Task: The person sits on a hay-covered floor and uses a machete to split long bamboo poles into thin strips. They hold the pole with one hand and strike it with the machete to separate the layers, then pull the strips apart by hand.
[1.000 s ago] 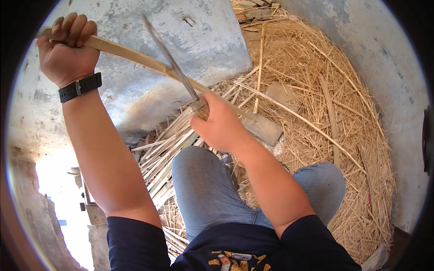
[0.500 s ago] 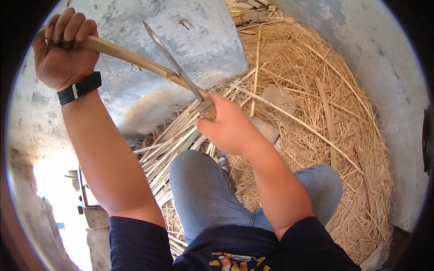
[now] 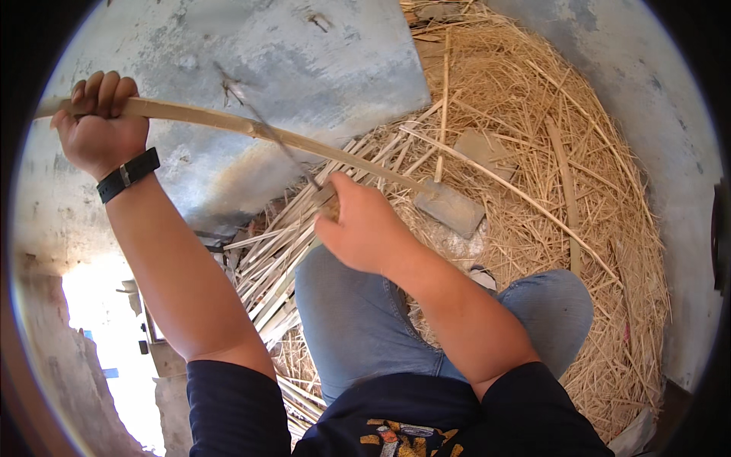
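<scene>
My left hand [image 3: 105, 133], with a dark watch at the wrist, is wrapped round a long pale strip of split wood or bamboo [image 3: 205, 116]. The strip slants down to the right, its lower end at the grey brick [image 3: 451, 209] on the floor. My right hand [image 3: 364, 225] grips a long knife [image 3: 276, 139] by its handle, which is mostly hidden by the fingers. Its thin blade is smeared by motion and points up and left, crossing the strip in the picture; whether they touch, I cannot tell.
A pile of pale split strips [image 3: 278, 263] lies left of my knees. Straw and shavings [image 3: 525, 107] cover the floor to the right, with a flat slab [image 3: 483, 152] and a wider stick [image 3: 565, 183] among them. A weathered wall [image 3: 304, 68] stands close ahead.
My left hand has moved down and slightly left with the strip, which now shows past my right hand to the brick. My right hand has shifted left and down, and the blade is blurred.
</scene>
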`<act>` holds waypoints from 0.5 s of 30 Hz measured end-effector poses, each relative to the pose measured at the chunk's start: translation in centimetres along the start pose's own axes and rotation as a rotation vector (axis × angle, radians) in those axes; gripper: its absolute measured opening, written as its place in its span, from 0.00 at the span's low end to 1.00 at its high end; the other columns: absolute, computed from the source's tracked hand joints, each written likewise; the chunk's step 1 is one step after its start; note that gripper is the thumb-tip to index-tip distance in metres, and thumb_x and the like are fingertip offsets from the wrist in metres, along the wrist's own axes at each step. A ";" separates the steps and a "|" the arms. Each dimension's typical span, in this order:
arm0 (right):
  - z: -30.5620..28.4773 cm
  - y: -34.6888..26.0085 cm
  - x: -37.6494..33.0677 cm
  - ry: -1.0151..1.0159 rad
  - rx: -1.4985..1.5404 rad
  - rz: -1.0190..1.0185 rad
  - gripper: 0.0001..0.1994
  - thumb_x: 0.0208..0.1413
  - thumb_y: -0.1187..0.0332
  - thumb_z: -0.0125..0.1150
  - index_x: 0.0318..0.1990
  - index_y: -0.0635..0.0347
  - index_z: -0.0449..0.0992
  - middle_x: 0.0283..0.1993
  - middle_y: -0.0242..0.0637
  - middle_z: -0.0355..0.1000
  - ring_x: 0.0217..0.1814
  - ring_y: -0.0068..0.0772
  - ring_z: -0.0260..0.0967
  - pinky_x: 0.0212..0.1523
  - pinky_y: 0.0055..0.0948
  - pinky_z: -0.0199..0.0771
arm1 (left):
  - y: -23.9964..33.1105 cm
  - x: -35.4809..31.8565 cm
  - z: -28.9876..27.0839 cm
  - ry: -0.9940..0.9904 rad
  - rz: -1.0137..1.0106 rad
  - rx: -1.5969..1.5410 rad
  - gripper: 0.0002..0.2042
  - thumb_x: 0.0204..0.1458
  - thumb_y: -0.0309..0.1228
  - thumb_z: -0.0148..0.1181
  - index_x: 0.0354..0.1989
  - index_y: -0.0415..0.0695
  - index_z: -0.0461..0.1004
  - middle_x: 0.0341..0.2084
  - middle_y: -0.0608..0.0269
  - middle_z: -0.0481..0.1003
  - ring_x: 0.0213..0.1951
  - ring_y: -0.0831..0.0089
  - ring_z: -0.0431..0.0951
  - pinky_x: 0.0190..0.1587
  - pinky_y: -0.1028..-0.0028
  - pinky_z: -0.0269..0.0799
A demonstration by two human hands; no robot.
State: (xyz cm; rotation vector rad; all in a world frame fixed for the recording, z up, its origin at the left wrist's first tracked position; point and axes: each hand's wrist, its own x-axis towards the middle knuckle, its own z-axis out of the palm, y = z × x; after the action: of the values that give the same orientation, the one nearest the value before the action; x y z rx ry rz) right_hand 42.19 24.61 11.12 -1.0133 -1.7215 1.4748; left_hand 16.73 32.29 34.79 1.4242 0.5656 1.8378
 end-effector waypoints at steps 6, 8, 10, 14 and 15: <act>-0.1 -0.2 1.2 0.062 -0.035 0.016 0.22 0.56 0.69 0.59 0.55 0.73 0.69 0.39 0.58 0.77 0.43 0.59 0.78 0.48 0.47 0.77 | -2.1 -0.5 4.7 0.294 0.163 0.305 0.25 0.70 0.53 0.32 0.30 0.45 0.62 0.21 0.67 0.57 0.20 0.76 0.51 0.23 0.76 0.50; -0.1 -1.0 0.9 0.070 -0.087 0.025 0.22 0.56 0.69 0.59 0.55 0.72 0.69 0.39 0.58 0.78 0.42 0.58 0.78 0.46 0.47 0.76 | -2.0 -0.8 5.3 0.338 0.178 0.337 0.25 0.70 0.53 0.31 0.31 0.45 0.62 0.22 0.68 0.57 0.21 0.76 0.52 0.23 0.76 0.50; 0.1 -2.5 0.3 0.074 -0.003 -0.050 0.21 0.56 0.68 0.59 0.55 0.71 0.70 0.39 0.58 0.77 0.43 0.57 0.78 0.46 0.45 0.76 | -1.9 -0.8 5.8 0.308 0.175 0.354 0.24 0.71 0.52 0.31 0.32 0.44 0.61 0.22 0.67 0.57 0.21 0.76 0.52 0.23 0.76 0.51; -1.2 -4.9 -0.1 0.059 0.068 0.025 0.20 0.56 0.67 0.61 0.53 0.71 0.71 0.39 0.57 0.77 0.44 0.53 0.78 0.45 0.43 0.75 | -2.0 -0.5 8.7 0.285 0.139 0.306 0.22 0.71 0.49 0.34 0.32 0.44 0.61 0.23 0.67 0.56 0.22 0.76 0.52 0.25 0.75 0.51; -2.0 -5.2 -0.2 0.113 0.036 -0.013 0.20 0.56 0.66 0.62 0.52 0.71 0.72 0.39 0.55 0.77 0.43 0.49 0.78 0.44 0.42 0.75 | -1.8 -0.4 9.4 0.237 0.110 0.249 0.21 0.71 0.48 0.35 0.32 0.44 0.61 0.23 0.67 0.55 0.22 0.75 0.52 0.25 0.75 0.51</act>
State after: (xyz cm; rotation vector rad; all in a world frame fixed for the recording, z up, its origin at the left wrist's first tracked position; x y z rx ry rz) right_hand 43.24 25.05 16.57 -1.0442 -1.6143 1.4080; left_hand 26.27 32.22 35.96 1.4285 0.8755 2.0988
